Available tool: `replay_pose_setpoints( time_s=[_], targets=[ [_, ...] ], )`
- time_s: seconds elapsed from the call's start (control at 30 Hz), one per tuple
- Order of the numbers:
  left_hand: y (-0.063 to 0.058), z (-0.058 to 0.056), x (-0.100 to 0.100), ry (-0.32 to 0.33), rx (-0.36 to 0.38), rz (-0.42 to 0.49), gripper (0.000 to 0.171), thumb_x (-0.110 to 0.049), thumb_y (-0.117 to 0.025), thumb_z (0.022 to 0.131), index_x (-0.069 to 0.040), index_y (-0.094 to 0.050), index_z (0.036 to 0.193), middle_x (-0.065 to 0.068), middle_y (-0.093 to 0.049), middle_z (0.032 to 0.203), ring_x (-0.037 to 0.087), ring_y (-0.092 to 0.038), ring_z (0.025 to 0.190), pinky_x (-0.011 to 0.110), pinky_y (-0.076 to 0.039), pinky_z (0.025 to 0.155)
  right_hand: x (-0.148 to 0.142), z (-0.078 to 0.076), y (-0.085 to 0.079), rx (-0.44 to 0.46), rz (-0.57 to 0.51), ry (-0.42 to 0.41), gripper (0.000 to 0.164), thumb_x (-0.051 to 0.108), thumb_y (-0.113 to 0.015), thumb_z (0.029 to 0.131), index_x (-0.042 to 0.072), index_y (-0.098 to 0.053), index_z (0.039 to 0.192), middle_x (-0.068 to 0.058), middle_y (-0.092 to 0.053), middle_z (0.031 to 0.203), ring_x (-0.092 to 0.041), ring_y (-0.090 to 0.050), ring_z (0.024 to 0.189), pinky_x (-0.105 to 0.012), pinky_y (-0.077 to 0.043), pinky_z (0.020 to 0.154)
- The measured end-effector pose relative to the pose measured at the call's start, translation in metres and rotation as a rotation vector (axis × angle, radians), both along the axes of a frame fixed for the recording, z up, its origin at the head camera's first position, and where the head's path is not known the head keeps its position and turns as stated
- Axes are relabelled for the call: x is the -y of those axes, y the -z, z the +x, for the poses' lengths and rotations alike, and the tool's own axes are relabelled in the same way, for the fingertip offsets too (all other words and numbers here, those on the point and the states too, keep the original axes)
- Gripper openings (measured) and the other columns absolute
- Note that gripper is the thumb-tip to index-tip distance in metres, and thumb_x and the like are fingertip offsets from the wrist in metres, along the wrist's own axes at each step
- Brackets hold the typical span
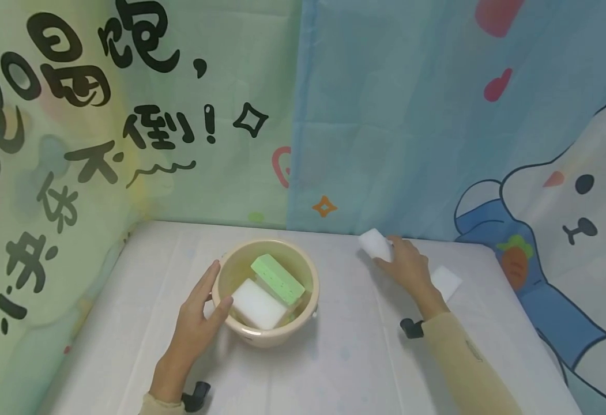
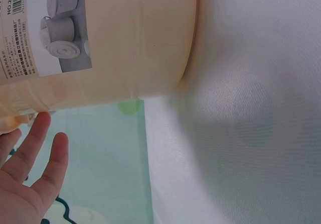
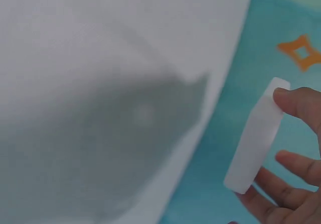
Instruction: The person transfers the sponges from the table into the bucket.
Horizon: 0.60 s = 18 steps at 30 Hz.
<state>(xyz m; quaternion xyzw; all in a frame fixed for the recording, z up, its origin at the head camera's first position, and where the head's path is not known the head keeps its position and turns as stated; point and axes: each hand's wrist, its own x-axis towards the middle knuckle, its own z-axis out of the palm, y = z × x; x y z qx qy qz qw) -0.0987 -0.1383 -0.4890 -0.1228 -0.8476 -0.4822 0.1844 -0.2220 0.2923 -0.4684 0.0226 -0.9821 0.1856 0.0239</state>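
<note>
A cream bucket (image 1: 261, 341) stands on the white table, with a green sponge (image 1: 279, 279) and a white sponge (image 1: 258, 305) inside. My left hand (image 1: 195, 325) rests against its left side, fingers extended and thumb at the rim. From the left wrist, straight fingers of that hand (image 2: 32, 171) touch the outside of the tilted-looking bucket (image 2: 145, 38). Further right, my right hand (image 1: 409, 268) holds a white sponge block (image 1: 374, 244) above the table. The right wrist view shows the block (image 3: 256, 138) pinched between thumb and fingers.
Another white block (image 1: 446, 282) lies on the table beneath the right forearm, partly hidden. Printed cloth (image 1: 386, 144) hangs behind and around the white tabletop (image 1: 349, 357). A printed label (image 2: 45, 28) is stuck on the bucket's side.
</note>
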Motion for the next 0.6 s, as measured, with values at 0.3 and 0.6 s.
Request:
replay_pose_setpoints(
  time_s=[0.3, 0.6],
  targets=[
    [0.0, 0.0, 0.0, 0.0, 0.005, -0.013, 0.068, -0.023, -0.066, 0.096, -0.013, -0.035, 0.157, 0.004, -0.037, 0.159, 0.023, -0.04, 0.141, 0.048, -0.051, 0.097, 0.03, 0.039, -0.046, -0.086, 0.0, -0.036, 0.064, 0.031, -0.071, 0.091, -0.007, -0.049, 0.138, -0.032, -0.058, 0.126, -0.045, -0.057, 0.107, -0.065, -0.044, 0.079],
    [0.001, 0.0, 0.0, 0.006, -0.025, -0.01, 0.068, -0.021, -0.066, 0.096, -0.012, -0.036, 0.156, 0.005, -0.037, 0.158, 0.024, -0.041, 0.141, 0.048, -0.052, 0.096, 0.062, 0.076, -0.079, -0.183, -0.016, -0.143, 0.061, 0.028, -0.076, 0.088, -0.005, -0.054, 0.135, -0.025, -0.062, 0.124, -0.039, -0.061, 0.104, -0.058, -0.051, 0.08]
  ],
)
